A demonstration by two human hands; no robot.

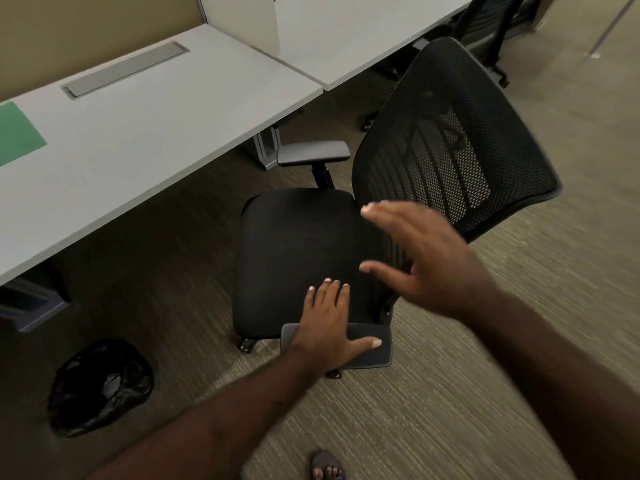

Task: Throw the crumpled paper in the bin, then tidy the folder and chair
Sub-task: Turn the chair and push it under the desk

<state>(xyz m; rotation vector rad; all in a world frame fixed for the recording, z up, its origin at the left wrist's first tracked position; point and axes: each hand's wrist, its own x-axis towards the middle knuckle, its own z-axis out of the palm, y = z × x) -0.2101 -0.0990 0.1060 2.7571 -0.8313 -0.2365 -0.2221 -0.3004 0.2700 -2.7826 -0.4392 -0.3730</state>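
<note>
A striped carpet [398, 410] is seen across the lower and right part of the view, with open floor to the right of the chair and between chair and desk; a grey desk [145, 140] is set along the left, its front edge running diagonally, with a second desk [346, 32] butted beside it; a metal cable hatch [124, 69] is sunk into the nearer desktop. A black mesh-backed office chair [304, 251] is stood just off the desk corner, turned at an angle, its seat clear of the desk edge. A bin [100, 386] lined with a black bag is placed on the floor by the desk, left of the chair. A green folder [19, 133] is laid flat on the desktop, cut by the left border. No writing can be read anywhere. The left hand [332, 323] is rested flat, fingers straight, on the near armrest [367, 348]; the right hand [426, 261] is held spread and blurred above the seat, gripping nothing. The crumpled paper cannot be made out.
</note>
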